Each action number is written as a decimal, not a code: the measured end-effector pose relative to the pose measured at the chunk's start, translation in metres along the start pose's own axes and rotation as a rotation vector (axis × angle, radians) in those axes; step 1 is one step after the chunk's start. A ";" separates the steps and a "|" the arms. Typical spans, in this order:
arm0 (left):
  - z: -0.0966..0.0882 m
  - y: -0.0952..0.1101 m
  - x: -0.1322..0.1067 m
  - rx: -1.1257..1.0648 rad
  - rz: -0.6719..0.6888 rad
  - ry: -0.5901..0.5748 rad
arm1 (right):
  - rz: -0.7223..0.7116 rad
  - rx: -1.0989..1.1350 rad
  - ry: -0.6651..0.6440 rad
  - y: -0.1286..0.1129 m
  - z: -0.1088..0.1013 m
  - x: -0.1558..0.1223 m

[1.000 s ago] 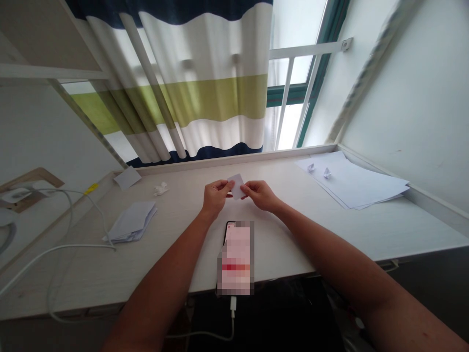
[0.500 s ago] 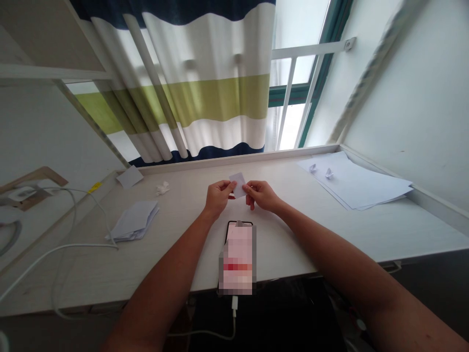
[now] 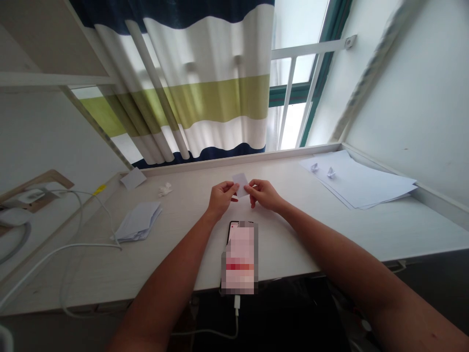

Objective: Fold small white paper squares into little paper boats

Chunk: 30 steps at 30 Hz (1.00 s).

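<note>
A small square of white paper [image 3: 241, 184] stands between my hands above the desk, its lower part pinched. My left hand [image 3: 221, 199] grips its left edge, and my right hand [image 3: 263, 194] holds its right edge. Below my wrists, a smartphone [image 3: 239, 257] lies face up on the white desk [image 3: 278, 239], its screen pixelated. A white charging cable [image 3: 236, 313] runs from its lower end over the desk's front edge.
Two tiny white paper boats [image 3: 322, 169] sit on a sheet stack [image 3: 361, 182] at the right. Left of my hands lie crumpled paper [image 3: 165, 189], a paper square [image 3: 132, 178] and a folded paper pile [image 3: 138, 222]. A white cable [image 3: 69, 249] crosses the left desk.
The paper square has shifted slightly right between my hands, and my fingers have changed their hold on it. The whole view has drifted a little as my head moved.
</note>
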<state>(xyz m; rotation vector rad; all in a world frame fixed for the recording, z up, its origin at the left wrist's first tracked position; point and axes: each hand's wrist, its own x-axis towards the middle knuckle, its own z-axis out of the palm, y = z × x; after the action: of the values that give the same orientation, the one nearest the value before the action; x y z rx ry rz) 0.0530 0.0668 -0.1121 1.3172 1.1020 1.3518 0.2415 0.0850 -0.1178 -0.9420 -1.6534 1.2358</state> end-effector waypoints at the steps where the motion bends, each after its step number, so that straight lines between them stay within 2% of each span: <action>1: 0.000 -0.001 0.000 0.009 -0.002 -0.008 | -0.013 -0.001 0.007 0.001 0.000 0.000; 8: 0.003 -0.003 -0.001 0.026 -0.007 -0.091 | -0.081 -0.060 0.057 0.000 -0.007 0.001; 12: 0.002 -0.003 -0.001 0.028 0.002 -0.055 | -0.025 -0.099 0.089 0.001 -0.007 0.002; 16: 0.000 -0.003 0.001 0.048 0.011 -0.004 | -0.150 -0.192 0.240 0.001 -0.002 0.001; 19: 0.000 -0.002 0.000 0.049 0.014 0.015 | -0.237 -0.274 0.297 -0.001 0.000 0.000; 23: 0.001 -0.001 -0.001 0.038 0.018 0.005 | -0.212 -0.252 0.351 -0.004 -0.005 0.001; 25: 0.001 0.000 -0.001 0.040 0.017 -0.034 | -0.143 -0.164 0.277 -0.003 -0.009 0.002; 28: 0.001 -0.002 0.000 0.047 0.029 -0.096 | -0.048 -0.007 0.049 -0.001 -0.012 0.003; 30: 0.000 -0.003 0.001 0.045 0.033 -0.114 | -0.013 0.112 -0.018 0.001 -0.011 0.003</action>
<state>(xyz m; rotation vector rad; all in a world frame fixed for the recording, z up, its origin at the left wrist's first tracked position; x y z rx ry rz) 0.0532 0.0682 -0.1149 1.4327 1.0429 1.2662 0.2510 0.0919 -0.1159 -0.8529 -1.5850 1.3175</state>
